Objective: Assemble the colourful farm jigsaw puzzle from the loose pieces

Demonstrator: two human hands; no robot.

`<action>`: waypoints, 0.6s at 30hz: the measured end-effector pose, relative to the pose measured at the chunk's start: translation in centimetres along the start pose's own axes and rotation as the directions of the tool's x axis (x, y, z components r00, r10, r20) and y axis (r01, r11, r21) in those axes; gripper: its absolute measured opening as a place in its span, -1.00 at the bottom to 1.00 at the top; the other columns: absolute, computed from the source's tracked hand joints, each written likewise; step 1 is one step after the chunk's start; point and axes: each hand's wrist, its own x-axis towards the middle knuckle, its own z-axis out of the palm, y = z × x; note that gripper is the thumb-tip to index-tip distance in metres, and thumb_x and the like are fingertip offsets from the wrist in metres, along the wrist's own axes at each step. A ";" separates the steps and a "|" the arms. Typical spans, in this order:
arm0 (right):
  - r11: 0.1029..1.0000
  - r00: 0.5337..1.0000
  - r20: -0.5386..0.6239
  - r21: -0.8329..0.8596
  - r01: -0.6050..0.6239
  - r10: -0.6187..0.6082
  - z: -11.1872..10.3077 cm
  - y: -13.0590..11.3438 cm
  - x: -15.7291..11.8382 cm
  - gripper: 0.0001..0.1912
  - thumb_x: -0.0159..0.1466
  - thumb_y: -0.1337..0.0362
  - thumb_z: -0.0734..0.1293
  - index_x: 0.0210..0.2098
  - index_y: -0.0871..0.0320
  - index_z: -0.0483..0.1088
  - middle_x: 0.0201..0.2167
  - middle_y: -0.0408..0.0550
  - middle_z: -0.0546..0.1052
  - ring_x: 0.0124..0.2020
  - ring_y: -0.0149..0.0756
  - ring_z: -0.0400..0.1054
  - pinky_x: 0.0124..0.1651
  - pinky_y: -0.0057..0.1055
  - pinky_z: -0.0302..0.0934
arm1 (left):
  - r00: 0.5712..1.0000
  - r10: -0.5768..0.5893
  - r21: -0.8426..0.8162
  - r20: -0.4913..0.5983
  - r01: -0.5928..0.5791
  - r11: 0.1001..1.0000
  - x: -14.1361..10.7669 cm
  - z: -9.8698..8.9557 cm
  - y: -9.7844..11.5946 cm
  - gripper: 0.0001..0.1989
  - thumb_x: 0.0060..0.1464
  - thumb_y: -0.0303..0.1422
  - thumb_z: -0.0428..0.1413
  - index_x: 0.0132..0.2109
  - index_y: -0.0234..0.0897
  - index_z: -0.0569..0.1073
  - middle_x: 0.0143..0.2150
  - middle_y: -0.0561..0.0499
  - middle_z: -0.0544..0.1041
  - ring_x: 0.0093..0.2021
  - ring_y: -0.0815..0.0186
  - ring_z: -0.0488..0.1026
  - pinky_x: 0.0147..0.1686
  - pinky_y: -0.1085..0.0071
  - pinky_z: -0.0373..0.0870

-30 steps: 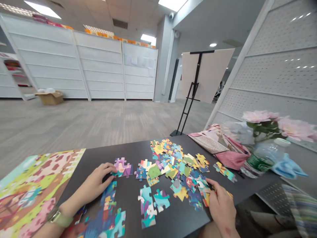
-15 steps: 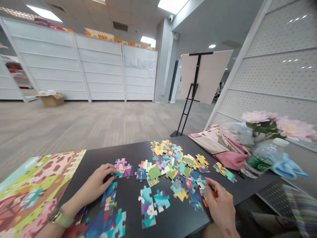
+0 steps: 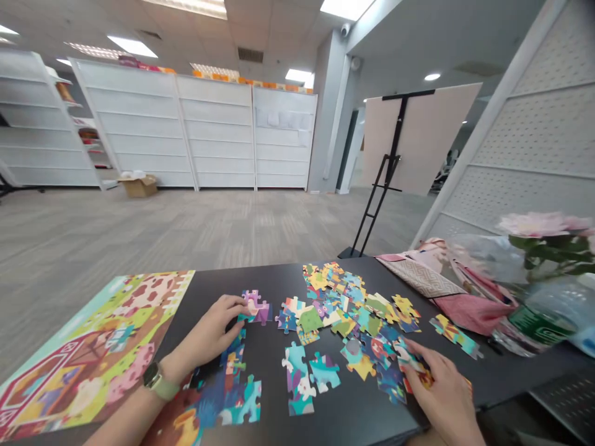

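My left hand lies at the left of the black table, with thumb and bent fingers around the left edge of a purple and pink puzzle piece. Below it runs a joined strip of blue puzzle pieces, partly under my left arm. My right hand rests at the right side of the loose pile, thumb and forefinger apart over a few puzzle pieces; its other fingers are partly hidden. Between the hands lie a joined teal and white pair and a single teal piece.
A heap of loose puzzle pieces spreads over the middle of the table. A farm picture board lies at left. To the right are a separate joined piece, a pink bag, a plastic bottle and pink flowers.
The view has turned left, so everything sits farther right in the picture. Both hands stay at nearly the same spots on the table, and the pieces look unmoved.
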 end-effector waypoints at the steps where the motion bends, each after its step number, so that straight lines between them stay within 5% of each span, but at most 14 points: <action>1: 0.999 1.000 0.023 0.035 0.009 -0.010 -0.1 0.3 0.2 -0.48 0.21 -0.03 0.24 0.02 0.10 0.53 -0.02 0.08 0.62 0.05 0.07 0.44 0.14 0.03 0.30 | 1.000 0.025 -0.007 0.015 -0.025 1.000 0.0 0.0 1.7 -0.77 0.32 -0.40 -0.01 0.01 -0.11 0.49 0.15 -0.08 0.47 0.19 0.11 0.37 0.22 0.09 0.34; 4: 0.993 0.993 0.117 0.119 0.006 -0.020 -0.5 0.8 1.1 -0.48 0.15 -0.07 0.29 -0.04 0.09 0.56 -0.01 0.10 0.63 0.07 0.10 0.45 0.20 0.06 0.27 | 0.974 0.165 -0.086 0.157 -0.153 0.985 -0.1 1.1 7.0 -0.71 0.27 -0.44 0.05 0.08 -0.06 0.47 0.21 -0.03 0.45 0.22 0.17 0.38 0.25 0.17 0.33; 7: 0.987 0.986 0.167 0.151 -0.050 0.024 -1.4 0.4 2.0 -0.51 0.09 -0.09 0.33 -0.12 0.05 0.59 -0.08 0.08 0.65 0.03 0.11 0.47 0.17 0.03 0.31 | 0.911 0.288 -0.103 0.294 -0.270 0.957 -0.4 2.8 10.2 -0.69 0.24 -0.37 0.16 0.11 0.02 0.48 0.28 0.05 0.43 0.27 0.12 0.35 0.26 0.12 0.31; 14: 0.915 0.992 0.115 0.394 -0.088 0.046 -3.1 -5.3 -0.5 -0.60 0.19 -0.15 0.34 -0.28 0.01 0.56 -0.26 0.01 0.61 -0.28 -0.14 0.53 -0.22 -0.33 0.47 | 0.878 0.309 -0.060 0.366 -0.309 0.949 -1.7 3.5 9.5 -0.84 0.24 -0.29 0.22 -0.03 0.03 0.51 0.15 0.16 0.49 0.09 0.18 0.44 0.08 0.17 0.34; 18: 0.785 0.948 0.302 0.610 -0.111 -0.101 -2.6 -10.9 -3.9 -0.67 0.27 -0.11 0.37 -0.27 0.01 0.54 -0.26 -0.01 0.62 -0.20 -0.17 0.55 -0.16 -0.44 0.47 | 0.873 0.310 -0.031 0.377 -0.323 0.946 -2.0 3.1 9.5 -0.82 0.22 -0.29 0.26 -0.04 0.01 0.50 0.15 0.16 0.48 0.09 0.17 0.43 0.05 0.19 0.31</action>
